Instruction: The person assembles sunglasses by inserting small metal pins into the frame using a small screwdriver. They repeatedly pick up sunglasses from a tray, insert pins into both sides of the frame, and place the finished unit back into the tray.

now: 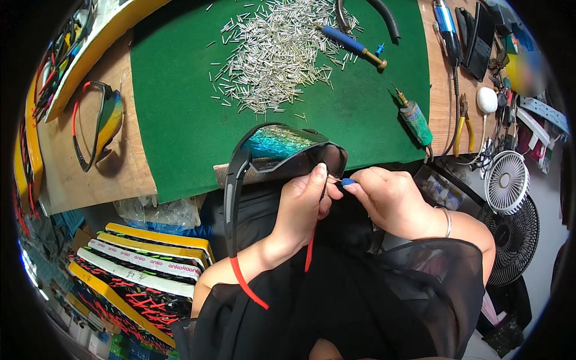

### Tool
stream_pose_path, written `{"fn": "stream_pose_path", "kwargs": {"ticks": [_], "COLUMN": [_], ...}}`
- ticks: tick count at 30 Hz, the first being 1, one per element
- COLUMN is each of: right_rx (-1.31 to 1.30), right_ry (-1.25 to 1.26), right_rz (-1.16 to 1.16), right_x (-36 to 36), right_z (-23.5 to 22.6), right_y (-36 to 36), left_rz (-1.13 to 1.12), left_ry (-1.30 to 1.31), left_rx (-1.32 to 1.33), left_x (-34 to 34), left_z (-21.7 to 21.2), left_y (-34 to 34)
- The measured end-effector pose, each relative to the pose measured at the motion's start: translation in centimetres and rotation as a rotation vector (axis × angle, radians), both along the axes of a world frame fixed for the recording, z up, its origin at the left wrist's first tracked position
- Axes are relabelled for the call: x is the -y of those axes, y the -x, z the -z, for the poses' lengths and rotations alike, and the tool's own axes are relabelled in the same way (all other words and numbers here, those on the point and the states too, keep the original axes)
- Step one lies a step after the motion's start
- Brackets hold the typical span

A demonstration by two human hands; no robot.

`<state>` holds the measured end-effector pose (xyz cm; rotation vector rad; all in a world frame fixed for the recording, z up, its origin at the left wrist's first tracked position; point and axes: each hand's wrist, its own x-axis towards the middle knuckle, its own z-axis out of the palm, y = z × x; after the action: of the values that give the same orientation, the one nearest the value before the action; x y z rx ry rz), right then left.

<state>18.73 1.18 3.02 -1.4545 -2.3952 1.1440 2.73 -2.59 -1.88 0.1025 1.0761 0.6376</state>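
Wraparound sports sunglasses (pixel 285 142) with a mirrored blue-green lens, a black frame and red temple tips are held at the near edge of the bench. My left hand (pixel 300 207) is closed around them near one hinge, thumb on top. One temple hangs down over my left forearm. My right hand (pixel 390 198) is curled in a pinch on a small blue-ended tool (pixel 347 182). Its thin metal shaft points at the frame beside my left fingertips. Most of that tool is hidden in my right hand.
A heap of small metal pins (pixel 270 66) lies on the green mat (pixel 180 108). Around it are a blue-handled tool (pixel 345 41), a green-wrapped tool (pixel 415 122) and yellow-handled pliers (pixel 462 129). Other sunglasses (pixel 108 123) rest at left. Filled trays (pixel 141 276) stand lower left; a white fan (pixel 507 182) at right.
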Motion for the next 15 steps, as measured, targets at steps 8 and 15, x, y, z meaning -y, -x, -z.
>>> {"fn": "stream_pose_path", "kwargs": {"ticks": [8,15], "right_rx": [0.047,0.068], "right_ry": [-0.215,0.123], "right_rz": [-0.045,-0.002], "right_x": [-0.9,-2.5], "right_z": [0.1,0.3], "right_y": [0.5,0.4], "left_rz": [-0.001,-0.052], "left_ry": [0.113,0.086], "left_rx": [0.136,0.188], "left_x": [-0.1,-0.2], "left_z": [-0.8,0.2], "left_y": [0.8,0.8]}}
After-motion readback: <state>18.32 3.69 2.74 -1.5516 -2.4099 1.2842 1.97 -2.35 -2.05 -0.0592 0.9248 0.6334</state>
